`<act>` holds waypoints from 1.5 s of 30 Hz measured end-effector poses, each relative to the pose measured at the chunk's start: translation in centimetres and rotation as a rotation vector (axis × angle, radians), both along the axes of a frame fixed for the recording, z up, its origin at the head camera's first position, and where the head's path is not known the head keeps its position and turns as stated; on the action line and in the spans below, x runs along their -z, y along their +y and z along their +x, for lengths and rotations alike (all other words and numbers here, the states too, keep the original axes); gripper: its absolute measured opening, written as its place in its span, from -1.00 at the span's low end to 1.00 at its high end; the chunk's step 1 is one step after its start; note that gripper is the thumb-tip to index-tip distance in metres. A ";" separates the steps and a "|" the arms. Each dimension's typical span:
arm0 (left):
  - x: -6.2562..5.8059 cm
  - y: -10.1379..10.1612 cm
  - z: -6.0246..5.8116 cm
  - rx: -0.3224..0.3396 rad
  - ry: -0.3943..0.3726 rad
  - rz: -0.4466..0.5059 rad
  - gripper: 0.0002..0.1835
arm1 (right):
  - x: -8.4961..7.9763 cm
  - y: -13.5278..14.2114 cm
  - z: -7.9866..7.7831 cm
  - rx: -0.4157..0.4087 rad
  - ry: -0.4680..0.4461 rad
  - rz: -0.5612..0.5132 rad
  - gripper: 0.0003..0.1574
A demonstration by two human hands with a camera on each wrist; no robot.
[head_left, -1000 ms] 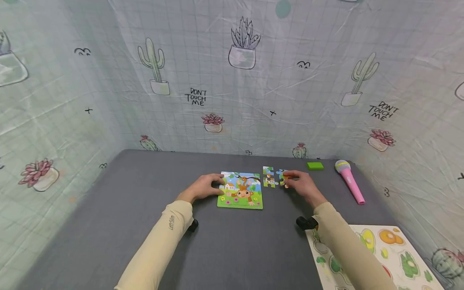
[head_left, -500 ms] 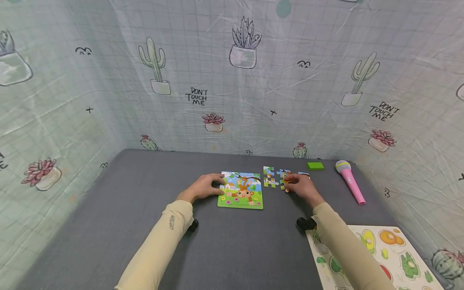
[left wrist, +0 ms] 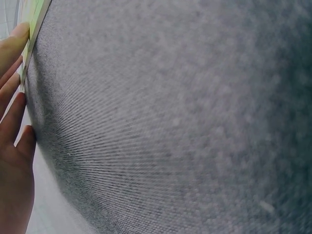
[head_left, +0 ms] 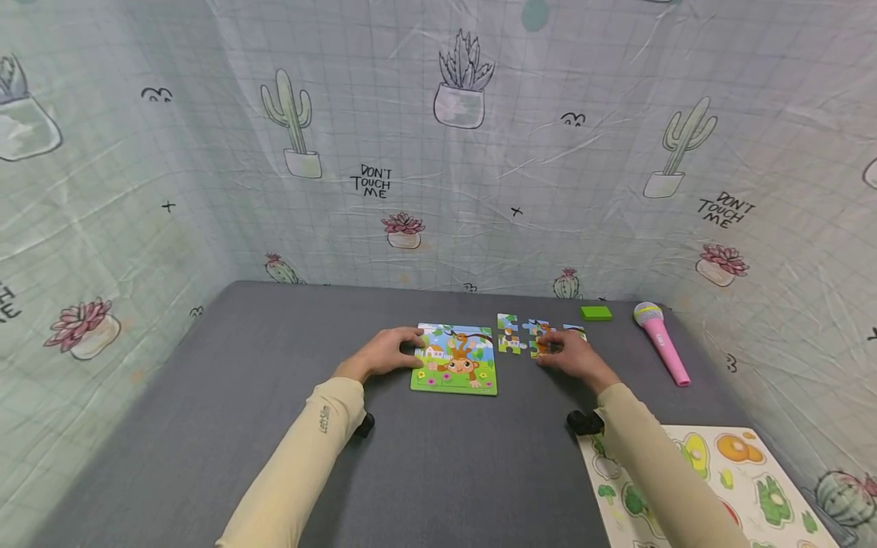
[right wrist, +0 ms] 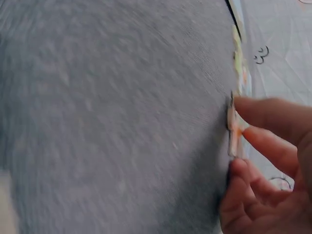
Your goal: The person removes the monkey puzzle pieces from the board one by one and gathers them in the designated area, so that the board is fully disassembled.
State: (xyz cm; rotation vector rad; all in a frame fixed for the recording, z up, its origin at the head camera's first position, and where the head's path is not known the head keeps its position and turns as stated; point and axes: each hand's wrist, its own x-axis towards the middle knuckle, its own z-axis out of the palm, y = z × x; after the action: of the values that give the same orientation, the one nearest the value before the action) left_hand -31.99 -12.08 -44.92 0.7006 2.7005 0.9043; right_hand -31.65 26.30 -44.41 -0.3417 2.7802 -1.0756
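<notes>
A square monkey jigsaw puzzle (head_left: 454,359) lies on the grey table in the head view. My left hand (head_left: 388,352) rests at its left edge, and the left wrist view shows fairly straight fingers (left wrist: 12,114) along the board's side. Just right of the board stands a joined column of puzzle pieces (head_left: 508,335). My right hand (head_left: 572,354) is over a second group beside it, pinching a puzzle piece (right wrist: 234,134) between thumb and fingertips, low at the table. The hand partly hides this group. Behind its knuckles another piece (head_left: 575,330) shows.
A green block (head_left: 596,313) lies at the back right, with a pink toy microphone (head_left: 662,346) beyond it. A white board with vegetable pictures (head_left: 736,476) lies at the front right, partly under my right forearm. A patterned cloth (head_left: 438,175) hangs behind the table.
The right hand has shifted slightly right at the second group of pieces, uncovering more of it and the piece behind the knuckles. The left hand and the monkey puzzle have stayed put.
</notes>
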 end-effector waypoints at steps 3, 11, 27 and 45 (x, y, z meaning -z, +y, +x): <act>0.0 0.0 0.0 0.001 0.006 0.000 -0.57 | -0.2 0.3 0.0 -0.070 -0.001 -0.002 -0.41; 0.0 0.0 0.0 0.004 0.001 -0.007 -0.56 | -0.2 0.5 0.0 -0.084 -0.001 0.028 -0.41; 0.2 0.1 -0.2 0.005 0.006 -0.012 -0.58 | -2.0 -1.5 0.6 -0.004 -0.084 -0.001 -0.37; 0.0 0.4 0.1 -0.029 -0.001 -0.003 -0.56 | -1.7 -8.9 1.7 -0.140 -0.116 -0.150 -0.52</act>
State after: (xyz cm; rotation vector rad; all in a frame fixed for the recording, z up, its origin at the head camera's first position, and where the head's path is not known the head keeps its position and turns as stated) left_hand -31.86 -11.70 -44.91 0.6613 2.7170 0.9071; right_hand -29.98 17.41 -42.70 -0.4683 2.5396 -1.2303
